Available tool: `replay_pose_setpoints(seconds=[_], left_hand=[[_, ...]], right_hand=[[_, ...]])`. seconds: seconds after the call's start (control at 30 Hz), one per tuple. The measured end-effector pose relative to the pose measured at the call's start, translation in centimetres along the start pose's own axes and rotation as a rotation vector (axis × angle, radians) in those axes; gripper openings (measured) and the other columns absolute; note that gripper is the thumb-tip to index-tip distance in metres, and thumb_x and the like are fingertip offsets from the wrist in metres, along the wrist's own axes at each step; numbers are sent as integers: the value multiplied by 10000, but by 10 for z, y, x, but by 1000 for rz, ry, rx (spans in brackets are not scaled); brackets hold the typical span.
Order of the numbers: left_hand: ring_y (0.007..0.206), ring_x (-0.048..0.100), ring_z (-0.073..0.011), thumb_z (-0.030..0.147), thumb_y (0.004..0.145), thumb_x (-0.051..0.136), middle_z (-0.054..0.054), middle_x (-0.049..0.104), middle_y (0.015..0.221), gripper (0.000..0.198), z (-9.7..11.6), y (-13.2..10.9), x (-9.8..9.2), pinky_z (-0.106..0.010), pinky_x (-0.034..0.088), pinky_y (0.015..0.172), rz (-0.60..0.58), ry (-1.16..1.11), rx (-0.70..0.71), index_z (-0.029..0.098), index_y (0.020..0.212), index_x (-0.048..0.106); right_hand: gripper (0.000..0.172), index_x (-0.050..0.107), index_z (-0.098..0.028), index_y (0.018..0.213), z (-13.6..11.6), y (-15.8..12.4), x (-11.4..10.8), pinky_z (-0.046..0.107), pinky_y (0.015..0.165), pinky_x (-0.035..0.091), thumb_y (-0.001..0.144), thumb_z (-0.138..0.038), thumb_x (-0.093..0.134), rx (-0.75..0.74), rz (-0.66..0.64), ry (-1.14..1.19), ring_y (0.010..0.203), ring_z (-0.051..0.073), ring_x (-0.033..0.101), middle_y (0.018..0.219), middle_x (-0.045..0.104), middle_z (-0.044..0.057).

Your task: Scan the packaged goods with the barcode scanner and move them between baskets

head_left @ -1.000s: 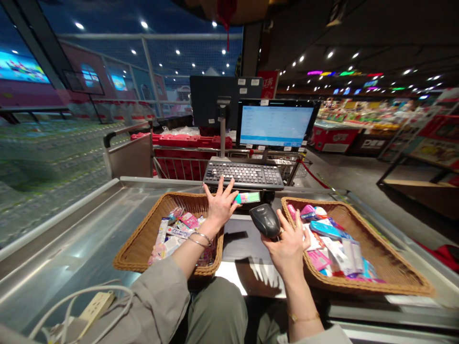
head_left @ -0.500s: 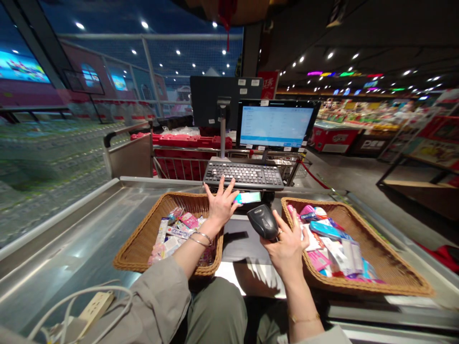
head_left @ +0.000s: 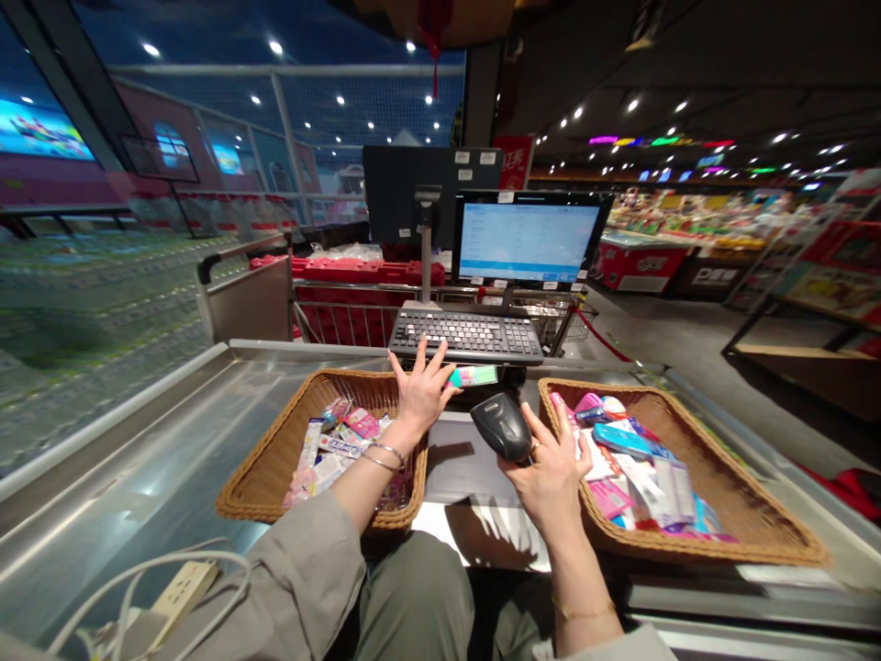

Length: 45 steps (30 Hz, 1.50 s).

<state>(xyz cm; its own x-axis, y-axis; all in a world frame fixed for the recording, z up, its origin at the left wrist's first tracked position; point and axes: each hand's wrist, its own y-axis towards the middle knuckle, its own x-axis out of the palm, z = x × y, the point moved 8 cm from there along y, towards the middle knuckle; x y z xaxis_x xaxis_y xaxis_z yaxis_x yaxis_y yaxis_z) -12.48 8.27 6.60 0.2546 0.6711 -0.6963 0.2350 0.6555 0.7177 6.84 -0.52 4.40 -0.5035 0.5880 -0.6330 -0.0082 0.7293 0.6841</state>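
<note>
Blk scanner (head_left: 501, 428) in R hand (head_left: 552, 473)

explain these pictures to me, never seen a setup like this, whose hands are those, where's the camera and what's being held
There is no robot here: the hands belong to a person, and every picture comes from one camera worn on that person's head, looking forward and down. The left hand pinches a slim green-and-pink packet, its fingers spread by the front edge of a keyboard; whether they touch the keys is hard to tell. The right hand holds a black handheld scanner. On the metal counter stand two wicker baskets of small packaged goods, a left basket and a right basket. A lit screen is behind the keyboard.
</note>
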Motion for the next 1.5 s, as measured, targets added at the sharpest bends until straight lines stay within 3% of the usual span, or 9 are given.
replay_pose_setpoints(seconds=[0.33, 0.5, 0.9, 1.33, 1.5], left_hand=[[1490, 209, -386, 393, 858, 671, -65, 443, 1518, 327, 7, 3, -2, -801, -92, 1087, -6, -4, 8, 303, 1172, 682], [1494, 203, -375, 399, 859, 670, -52, 428, 1527, 326, 16, 6, -2, -789, -103, 1096, 4, -21, 13, 309, 1171, 680], [1483, 228, -393, 406, 861, 674, -58, 441, 1516, 334, 56, 16, -2, -806, -92, 1085, -20, -79, 25, 305, 1179, 679], [1490, 223, -368, 355, 903, 614, -36, 438, 1520, 296, 97, 26, 8, -819, -39, 1084, -24, -93, 58, 302, 1188, 676], [1495, 209, -362, 431, 876, 648, -43, 433, 1524, 349, 113, 30, 14, -810, -50, 1089, -19, -112, 81, 301, 1200, 670]], right_hand=[[166, 715, -233, 847, 8, -1, -7, 637, 1081, 217, 738, -310, 615, 26, 112, -39, 1428, 359, 306, 1359, 609, 71], [156, 709, -225, 809, 15, -2, -15, 636, 1084, 207, 758, -334, 610, 47, 109, -61, 1433, 364, 292, 1394, 580, 68], [363, 702, -221, 1070, 37, -4, -38, 621, 1060, 225, 784, -429, 621, 86, 201, -120, 1427, 383, 284, 1338, 615, 102], [309, 713, -195, 903, 62, -9, -73, 568, 1085, 214, 809, -472, 614, 231, 352, -120, 1419, 360, 305, 1301, 639, 114], [302, 703, -187, 883, 76, -11, -83, 574, 1075, 224, 801, -467, 624, 266, 374, -132, 1406, 369, 332, 1292, 642, 132]])
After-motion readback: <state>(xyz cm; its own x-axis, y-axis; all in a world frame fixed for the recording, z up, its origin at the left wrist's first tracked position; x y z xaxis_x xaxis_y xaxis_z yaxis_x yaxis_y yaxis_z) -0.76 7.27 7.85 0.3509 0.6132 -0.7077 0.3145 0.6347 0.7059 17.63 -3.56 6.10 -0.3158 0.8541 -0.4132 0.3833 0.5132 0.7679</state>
